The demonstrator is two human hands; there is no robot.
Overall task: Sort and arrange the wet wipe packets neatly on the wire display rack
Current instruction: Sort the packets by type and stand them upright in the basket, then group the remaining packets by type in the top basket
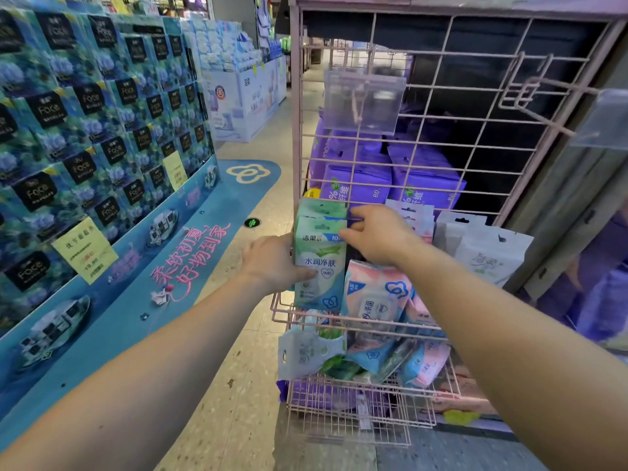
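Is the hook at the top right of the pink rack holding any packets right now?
No, the hook on the pink rack is bare, while the left hand and right hand hold green packets lower down.

Speckled shop floor (251,396), perhaps terrazzo.

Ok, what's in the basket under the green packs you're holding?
A loose jumble in the lower basket: a pale green-white pack hanging over the left edge, pink-and-blue packs and darker green ones. What lies beneath that pile is covered.
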